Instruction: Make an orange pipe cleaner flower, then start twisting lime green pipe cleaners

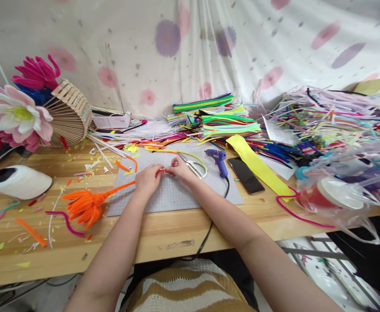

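An orange pipe-cleaner flower (pixel 87 206) lies with its head at the left, its fuzzy stem running right over the grey cutting mat (pixel 177 197). My left hand (pixel 148 180) is closed round the stem over the middle of the mat. Just to its right, my right hand (pixel 179 168) pinches the stem's far end, the fingertips of both hands close together. Silver-handled scissors (pixel 196 167) lie beside my right hand, partly covered by it. A purple glue gun (pixel 218 161) rests at the mat's upper right.
Right of the mat are a black phone (pixel 245 174), a yellow strip (pixel 258 167) and a plastic-wrapped cup (pixel 334 193). Bundled pipe cleaners (pixel 230 123) line the back. A white object (pixel 20 181) and scraps lie left, below a fan (pixel 71 115) and pink flower (pixel 17 115).
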Motion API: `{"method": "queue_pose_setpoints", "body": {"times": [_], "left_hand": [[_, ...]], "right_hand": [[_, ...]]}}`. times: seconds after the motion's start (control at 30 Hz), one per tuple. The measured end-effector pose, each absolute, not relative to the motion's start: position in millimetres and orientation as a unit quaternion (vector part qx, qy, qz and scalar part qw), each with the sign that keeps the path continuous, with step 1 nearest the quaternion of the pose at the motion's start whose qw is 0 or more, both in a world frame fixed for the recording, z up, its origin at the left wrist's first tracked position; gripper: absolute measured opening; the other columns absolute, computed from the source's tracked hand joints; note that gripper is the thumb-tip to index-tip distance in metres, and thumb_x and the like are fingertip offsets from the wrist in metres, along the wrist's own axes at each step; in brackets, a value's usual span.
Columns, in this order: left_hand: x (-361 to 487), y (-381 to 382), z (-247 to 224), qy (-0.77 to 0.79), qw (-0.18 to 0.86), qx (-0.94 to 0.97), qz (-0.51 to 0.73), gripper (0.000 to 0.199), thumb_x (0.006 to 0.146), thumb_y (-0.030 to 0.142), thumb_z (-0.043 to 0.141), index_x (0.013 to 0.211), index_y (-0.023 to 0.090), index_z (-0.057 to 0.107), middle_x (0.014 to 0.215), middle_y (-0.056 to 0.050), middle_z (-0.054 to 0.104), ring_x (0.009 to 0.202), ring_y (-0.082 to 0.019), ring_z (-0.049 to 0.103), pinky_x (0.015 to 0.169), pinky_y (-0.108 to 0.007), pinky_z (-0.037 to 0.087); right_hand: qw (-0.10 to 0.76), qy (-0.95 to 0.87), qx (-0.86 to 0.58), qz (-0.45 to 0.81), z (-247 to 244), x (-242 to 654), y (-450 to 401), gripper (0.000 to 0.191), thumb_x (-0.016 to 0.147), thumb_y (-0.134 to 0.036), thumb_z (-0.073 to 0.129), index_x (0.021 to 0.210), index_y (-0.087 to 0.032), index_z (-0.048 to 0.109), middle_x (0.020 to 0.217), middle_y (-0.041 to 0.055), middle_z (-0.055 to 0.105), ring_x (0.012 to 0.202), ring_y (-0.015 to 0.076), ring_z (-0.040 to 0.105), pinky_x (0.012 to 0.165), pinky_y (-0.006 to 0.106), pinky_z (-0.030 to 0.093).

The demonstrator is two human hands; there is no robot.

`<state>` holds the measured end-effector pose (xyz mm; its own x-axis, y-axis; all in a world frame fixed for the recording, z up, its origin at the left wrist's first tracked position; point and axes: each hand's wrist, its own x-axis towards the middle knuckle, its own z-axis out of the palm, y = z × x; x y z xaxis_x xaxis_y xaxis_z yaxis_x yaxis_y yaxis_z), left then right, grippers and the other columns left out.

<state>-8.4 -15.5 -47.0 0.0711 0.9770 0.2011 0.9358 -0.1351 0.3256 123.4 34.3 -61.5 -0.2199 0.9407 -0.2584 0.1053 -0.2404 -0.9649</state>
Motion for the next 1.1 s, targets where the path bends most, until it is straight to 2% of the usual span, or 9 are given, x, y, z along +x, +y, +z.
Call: {"method": "queue_pose_setpoints", "body": {"times": [0.13,0.3,0.4,0.53,0.67,0.8,0.87,0.97,1.1], "left_hand": [[-13.6,-17.0,-43.8,0.644,0.054,0.740,0.189,0.028,0.086,0.030,0.040,0.098,0.028,0.065,0.100,0.001,0.066,0.085,-0.017,0.060,0.062,-0.027,0.040],[-19.3,-18.5,-41.1,0.630,0.064,0.749,0.193,0.028,0.086,0.031,0.041,0.095,0.029,0.067,0.097,0.001,0.067,0.085,-0.016,0.060,0.061,-0.026,0.039],[-19.9,-18.7,-39.8,0.627,0.078,0.753,0.183,0.027,0.085,0.029,0.042,0.096,0.029,0.067,0.098,0.000,0.066,0.088,-0.016,0.060,0.064,-0.026,0.040],[-20.6,-17.7,-39.9,0.624,0.098,0.758,0.165,0.028,0.085,0.030,0.043,0.100,0.028,0.066,0.100,-0.002,0.066,0.089,-0.017,0.059,0.067,-0.027,0.041],[-22.3,-16.1,-42.9,0.618,0.094,0.765,0.158,0.028,0.085,0.031,0.043,0.101,0.028,0.066,0.101,-0.002,0.066,0.090,-0.019,0.060,0.069,-0.028,0.043],[-22.6,-15.8,-44.6,0.604,0.107,0.776,0.147,0.029,0.085,0.033,0.042,0.100,0.028,0.067,0.100,-0.001,0.067,0.090,-0.019,0.060,0.071,-0.028,0.043],[-22.0,-16.4,-43.9,0.596,0.113,0.784,0.136,0.029,0.085,0.033,0.043,0.099,0.028,0.067,0.099,-0.001,0.068,0.090,-0.019,0.061,0.072,-0.028,0.043],[-20.3,-17.8,-42.2,0.581,0.123,0.795,0.125,0.029,0.085,0.033,0.042,0.099,0.028,0.067,0.098,0.000,0.068,0.089,-0.018,0.060,0.073,-0.027,0.043],[-16.9,-19.4,-41.6,0.572,0.128,0.800,0.129,0.031,0.087,0.034,0.039,0.101,0.027,0.066,0.101,-0.001,0.067,0.090,-0.017,0.060,0.073,-0.026,0.042]], "right_hand": [[0.296,-0.583,-0.515,0.555,-49.7,129.8,42.8,0.021,0.074,-0.019,0.057,0.076,-0.020,0.036,0.058,-0.0045,0.057,0.048,0.0089,0.052,0.048,0.021,0.043],[0.237,-0.756,-0.575,0.204,-44.0,142.7,74.5,0.005,0.079,-0.020,0.049,0.077,-0.017,0.053,0.087,0.0083,0.063,0.081,0.0188,0.058,0.075,0.033,0.044],[0.161,-0.814,-0.553,0.076,-48.4,141.2,89.8,0.015,0.078,-0.015,0.047,0.087,-0.016,0.059,0.099,0.0145,0.062,0.098,0.0245,0.053,0.086,0.037,0.039],[0.126,-0.845,-0.518,0.044,-49.8,129.3,100.7,0.022,0.078,-0.010,0.043,0.090,-0.014,0.061,0.099,0.0164,0.062,0.097,0.0241,0.054,0.087,0.035,0.038],[0.143,-0.844,-0.499,0.134,-31.4,122.1,111.6,0.016,0.070,-0.010,0.052,0.081,-0.015,0.062,0.088,0.0093,0.065,0.081,0.0193,0.057,0.074,0.030,0.043],[0.132,-0.772,-0.490,0.384,-1.3,131.8,120.0,0.013,0.064,-0.007,0.056,0.073,-0.014,0.061,0.053,-0.0014,0.056,0.046,0.0079,0.047,0.050,0.021,0.039],[0.116,-0.733,-0.457,0.490,8.9,141.7,118.0,0.013,0.062,-0.006,0.059,0.073,-0.014,0.059,0.047,-0.0039,0.052,0.039,0.0052,0.042,0.042,0.018,0.034],[0.166,-0.658,-0.414,0.607,9.2,156.8,103.3,0.017,0.064,-0.011,0.063,0.080,-0.014,0.058,0.058,-0.0021,0.060,0.041,0.0048,0.047,0.038,0.016,0.033],[0.282,-0.530,-0.391,0.698,-15.8,168.4,69.8,0.018,0.073,-0.018,0.059,0.090,-0.017,0.055,0.073,0.0011,0.066,0.064,0.0104,0.063,0.051,0.018,0.047]]}}
